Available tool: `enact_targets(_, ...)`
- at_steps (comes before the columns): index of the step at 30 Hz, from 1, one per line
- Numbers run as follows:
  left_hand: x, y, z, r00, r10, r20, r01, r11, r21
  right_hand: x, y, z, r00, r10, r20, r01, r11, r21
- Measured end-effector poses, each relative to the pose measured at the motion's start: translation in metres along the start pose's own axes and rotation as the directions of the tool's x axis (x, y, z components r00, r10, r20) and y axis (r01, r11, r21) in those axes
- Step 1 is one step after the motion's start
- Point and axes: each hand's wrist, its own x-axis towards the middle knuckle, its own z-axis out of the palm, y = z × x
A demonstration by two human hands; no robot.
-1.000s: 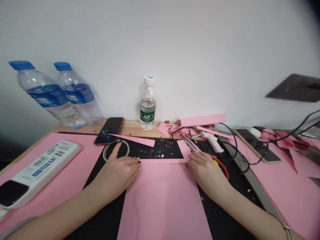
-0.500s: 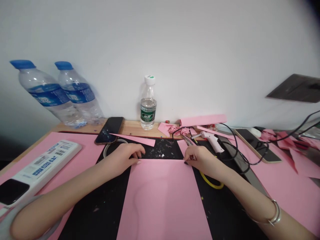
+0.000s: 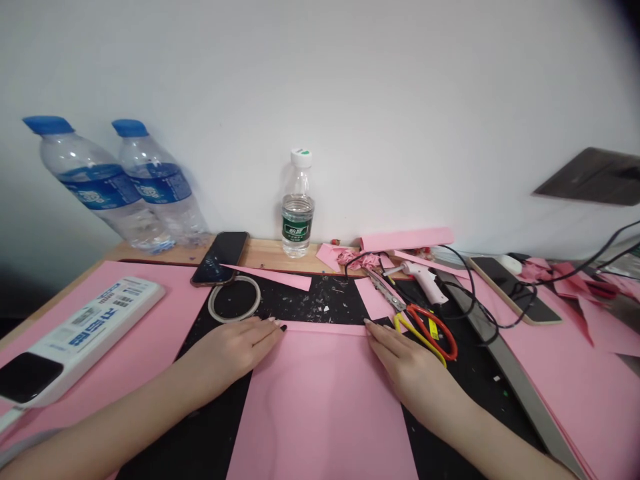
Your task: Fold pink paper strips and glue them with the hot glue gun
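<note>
A long pink paper sheet lies on the black mat, with a narrow folded strip along its far edge. My left hand rests flat on the left end of that fold, fingers stretched out. On the right end lies my right hand, its fingers also straight and flat. Scissors with red and yellow handles lie just beyond my right hand. A roll of clear tape is beyond my left hand. Neither hand grips anything.
A white box-like device lies at left. Phones, a small water bottle, a pink glue gun with black cable and pink scraps line the back. Two large bottles lean at the back left.
Both hands have come down and nearer, from pinching the sheet's far edge to lying flat on it. The edge now shows a folded strip. The scissors and tape roll are more exposed.
</note>
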Motion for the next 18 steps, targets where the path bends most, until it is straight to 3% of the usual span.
enact_targets(5,0.0,0.018,-0.009,0.991,-0.038,0.129,0.032,0.999,0.044,0.008,-0.016,-0.01,0.991,0.033,0.127,-0.037,0.999,0.036)
enact_targets(8,0.016,0.041,-0.015,0.979,-0.164,0.124,0.156,0.985,0.068,0.021,-0.032,-0.012,0.979,0.068,0.191,-0.093,0.988,0.123)
enact_targets(12,0.037,0.063,-0.004,0.986,-0.13,0.103,0.125,0.991,0.055,0.04,-0.051,-0.005,0.978,0.012,0.21,-0.068,0.962,0.263)
enact_targets(15,0.042,0.065,0.005,0.991,-0.109,0.083,0.108,0.994,0.017,0.048,-0.057,0.001,0.981,0.003,0.193,-0.06,0.955,0.29)
enact_targets(18,0.037,0.057,0.002,0.986,-0.151,0.074,0.155,0.987,-0.051,0.043,-0.053,0.001,0.981,0.028,0.193,-0.083,0.956,0.28)
